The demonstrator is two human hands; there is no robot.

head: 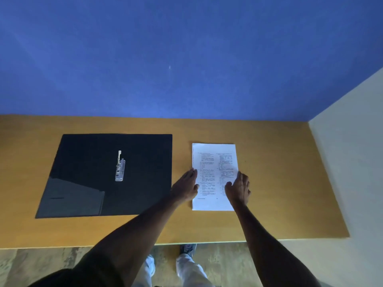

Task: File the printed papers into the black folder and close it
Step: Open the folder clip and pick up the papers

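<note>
A black folder (87,172) lies open and flat on the left half of the wooden table, with a silver metal clip (120,166) standing at its spine. To its right lies a stack of printed papers (213,160), white with two columns of text. My left hand (186,187) rests with its fingers spread against the stack's left edge. My right hand (239,188) lies on the stack's lower right part, fingers reaching its right edge. Neither hand has the papers lifted; the stack is flat on the table.
The orange-brown table (279,193) meets a blue wall (186,59) at the back and a pale wall (348,162) on the right. Its front edge runs just above my legs and shoes (187,248). Bare tabletop shows in front of the folder and right of the papers.
</note>
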